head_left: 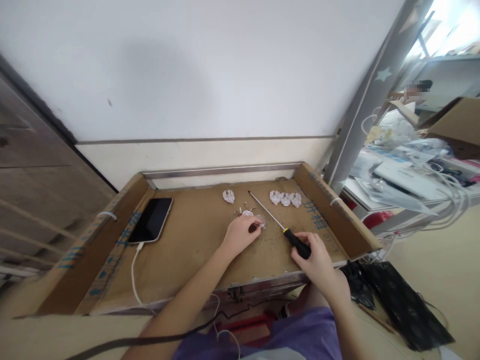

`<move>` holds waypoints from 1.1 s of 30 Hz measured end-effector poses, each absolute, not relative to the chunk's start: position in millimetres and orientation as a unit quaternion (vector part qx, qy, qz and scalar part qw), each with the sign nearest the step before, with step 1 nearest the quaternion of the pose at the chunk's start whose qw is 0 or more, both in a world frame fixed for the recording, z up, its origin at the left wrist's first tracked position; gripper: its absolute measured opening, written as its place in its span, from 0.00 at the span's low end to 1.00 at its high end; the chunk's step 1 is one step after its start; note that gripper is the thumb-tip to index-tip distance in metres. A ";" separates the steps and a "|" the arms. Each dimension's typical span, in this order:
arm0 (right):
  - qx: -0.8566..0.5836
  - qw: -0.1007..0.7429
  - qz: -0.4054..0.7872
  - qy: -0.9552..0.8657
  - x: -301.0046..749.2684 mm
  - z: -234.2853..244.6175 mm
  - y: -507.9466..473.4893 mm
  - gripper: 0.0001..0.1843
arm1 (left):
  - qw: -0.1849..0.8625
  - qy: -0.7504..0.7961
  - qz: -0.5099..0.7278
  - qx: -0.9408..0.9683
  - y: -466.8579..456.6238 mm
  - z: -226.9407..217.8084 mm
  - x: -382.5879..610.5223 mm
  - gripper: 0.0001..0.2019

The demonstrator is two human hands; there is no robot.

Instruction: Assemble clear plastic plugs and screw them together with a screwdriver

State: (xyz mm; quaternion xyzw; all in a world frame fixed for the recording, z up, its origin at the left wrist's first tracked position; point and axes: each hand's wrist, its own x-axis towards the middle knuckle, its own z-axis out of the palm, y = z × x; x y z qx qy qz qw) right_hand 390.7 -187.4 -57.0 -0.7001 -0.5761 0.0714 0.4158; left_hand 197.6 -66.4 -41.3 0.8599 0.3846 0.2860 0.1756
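My right hand (317, 257) is closed round the black handle of a long screwdriver (298, 243). The shaft slants up and left over the cardboard, its tip pointing away from me. My left hand (242, 232) bends over the middle of the cardboard, fingers pinched on a small clear plastic plug part (262, 221), partly hidden by them. Just beyond those fingers lies a white plug piece (247, 213). Small metal pins (246, 204) are scattered nearby. One white plug piece (228, 196) with prongs sits farther back, and three similar plug pieces (285, 198) stand in a row to the right.
A cardboard-lined tray (195, 235) with raised sides forms the work surface. On its left lies a phone (151, 220) with a white cable (133, 272). A white wall panel (187, 75) rises behind. Cluttered bags and cables (405, 160) fill a table at right, where another person appears.
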 end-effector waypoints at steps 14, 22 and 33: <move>-0.457 0.699 0.096 -0.542 380.1 103.8 -155.2 0.11 | 0.192 0.399 0.276 0.853 -68.0 -36.0 197.9 0.12; -0.301 0.860 0.054 -0.408 344.0 156.6 -150.9 0.14 | 0.207 0.405 0.268 0.849 -68.3 -34.2 197.7 0.18; -0.331 0.833 0.095 -0.432 332.0 137.3 -128.5 0.18 | 0.206 0.409 0.271 0.847 -68.8 -34.6 197.7 0.20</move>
